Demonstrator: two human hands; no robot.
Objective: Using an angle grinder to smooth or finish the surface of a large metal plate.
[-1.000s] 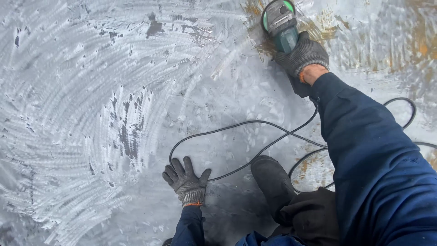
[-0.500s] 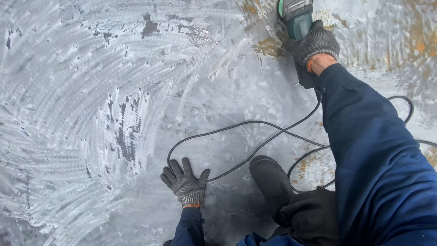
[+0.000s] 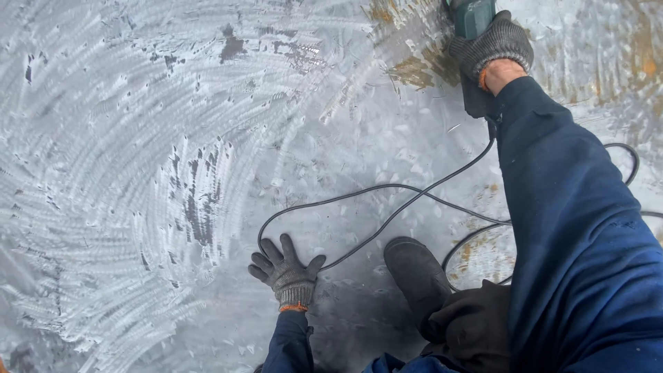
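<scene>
Right hand [image 3: 494, 47] fingers wrapped around green grinder [image 3: 472, 15]; left hand [image 3: 284, 269] fingers splayed on metal plate [image 3: 138, 173].

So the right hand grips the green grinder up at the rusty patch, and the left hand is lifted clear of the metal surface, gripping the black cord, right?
Not quite. In the head view the left hand lies flat, fingers spread, on the metal surface, beside the black cord and not gripping it. The right hand does grip the green grinder at the rusty patch.

Right hand [image 3: 492, 47] around green grinder [image 3: 471, 15]; left hand [image 3: 284, 269] flat on metal sheet [image 3: 138, 173].
</scene>
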